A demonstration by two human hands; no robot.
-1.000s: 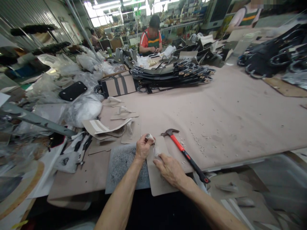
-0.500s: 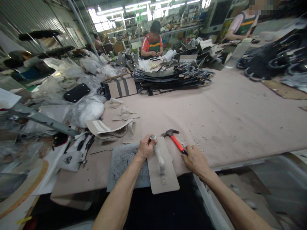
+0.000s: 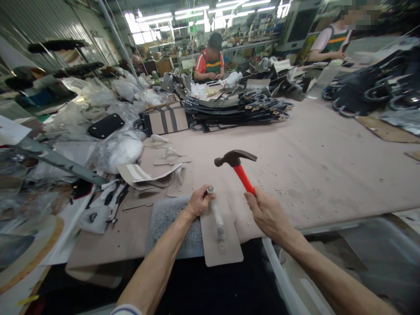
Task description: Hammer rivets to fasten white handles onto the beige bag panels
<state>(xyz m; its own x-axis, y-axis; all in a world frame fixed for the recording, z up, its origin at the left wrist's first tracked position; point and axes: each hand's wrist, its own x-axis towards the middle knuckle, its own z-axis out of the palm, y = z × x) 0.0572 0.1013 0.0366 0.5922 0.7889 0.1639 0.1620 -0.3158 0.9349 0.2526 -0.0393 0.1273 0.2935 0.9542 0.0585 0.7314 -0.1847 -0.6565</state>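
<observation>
The left grip and right grip are bare, a blue-striped white cuff edging the left forearm.

- Texts, labels, brands, numbers, signs: none legible.
- Claw hammer with dark metal head and bright red handle: no readable marking.
- White paper sheet, left edge: any print illegible.

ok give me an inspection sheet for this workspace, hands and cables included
Surface: beige-covered table, small pale bits scattered on it
Work things: hammer held up off the table; beige panel with wrapped handle; speckled grey slab
Clutter: plastic bags at left; stack of black-trimmed pieces farther back
Hands: left hand grips round-ended pale piece; right hand grips hammer
Cables: none clearly identifiable
Surroundings: aproned person opposite, another farther right
</observation>
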